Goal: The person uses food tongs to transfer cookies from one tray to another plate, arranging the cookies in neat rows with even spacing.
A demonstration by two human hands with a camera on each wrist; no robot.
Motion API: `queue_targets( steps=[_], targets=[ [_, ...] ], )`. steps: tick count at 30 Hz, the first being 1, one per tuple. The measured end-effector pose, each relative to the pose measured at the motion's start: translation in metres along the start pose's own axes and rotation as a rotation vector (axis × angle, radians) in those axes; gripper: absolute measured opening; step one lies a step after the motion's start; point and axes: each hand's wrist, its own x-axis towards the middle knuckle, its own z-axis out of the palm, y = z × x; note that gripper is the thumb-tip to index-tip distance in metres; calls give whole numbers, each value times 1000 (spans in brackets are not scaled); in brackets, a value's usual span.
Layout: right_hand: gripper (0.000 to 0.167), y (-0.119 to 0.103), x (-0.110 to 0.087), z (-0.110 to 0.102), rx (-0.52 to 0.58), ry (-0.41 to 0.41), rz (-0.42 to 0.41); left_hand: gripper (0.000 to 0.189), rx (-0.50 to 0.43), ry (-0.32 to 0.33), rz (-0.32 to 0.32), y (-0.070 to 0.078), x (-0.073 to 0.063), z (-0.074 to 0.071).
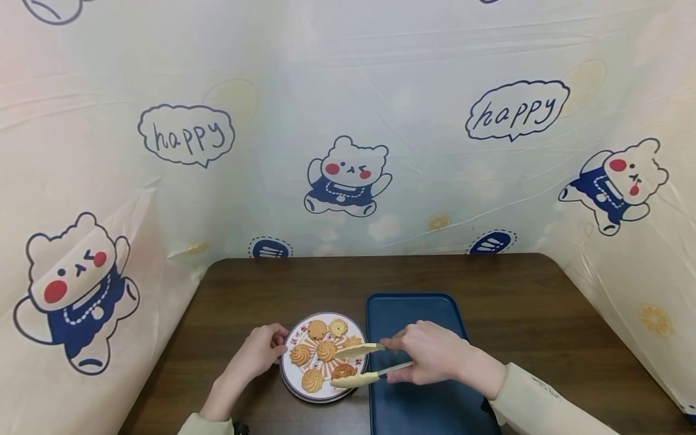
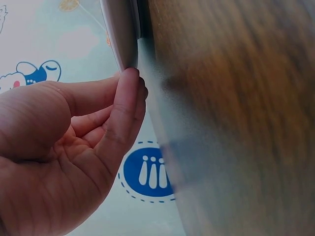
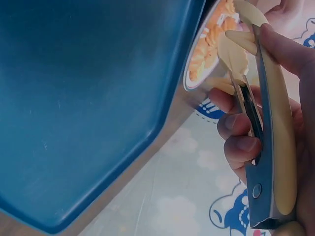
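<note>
My left hand point(image 1: 260, 348) pinches the left rim of a round white plate point(image 1: 296, 382) between thumb and fingers, as the left wrist view also shows. Several golden cookies point(image 1: 327, 351) lie spread over the plate's printed face. In my right hand point(image 1: 432, 353) is a pair of tongs point(image 3: 275, 132) with cream tips and a metal body. The tongs' two tips stand apart over the plate's right side, around a browner cookie point(image 1: 344, 371) and a paler one near the rim. My right thumb lies along one arm of the tongs, the fingers curl round the other.
A dark blue rectangular tray point(image 1: 415, 314) lies just right of the plate, under my right hand and forearm. Both stand on a dark wooden table point(image 1: 261, 284). Behind and beside the table hangs a pale cloth point(image 1: 435, 169) printed with cartoon bears.
</note>
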Motion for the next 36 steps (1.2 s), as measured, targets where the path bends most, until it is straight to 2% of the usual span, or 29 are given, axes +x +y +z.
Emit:
queue_targets(
  steps=[6,9,13,16,21,27,31,36],
  targets=[
    [61,5,-10,-10,-40,112,0,25,-7,3,-10,0,0,0],
    [66,10,-17,-13,-63,188,26,25,-5,2,-4,0,-1,0],
    [77,18,-30,-16,-113,313,97,25,-6,4,-4,0,0,1],
    [85,26,-40,-16,-115,410,182,24,-6,6,-5,0,0,1],
    [90,42,-56,-16,-9,559,328,23,-11,4,2,0,0,1],
    [83,63,-78,-14,96,690,490,22,-1,-7,17,1,-2,0],
    [80,78,-91,-8,216,729,622,23,3,-5,13,2,-2,-1],
    [87,91,-109,4,344,704,818,23,5,-5,13,2,-1,-1]
  ],
)
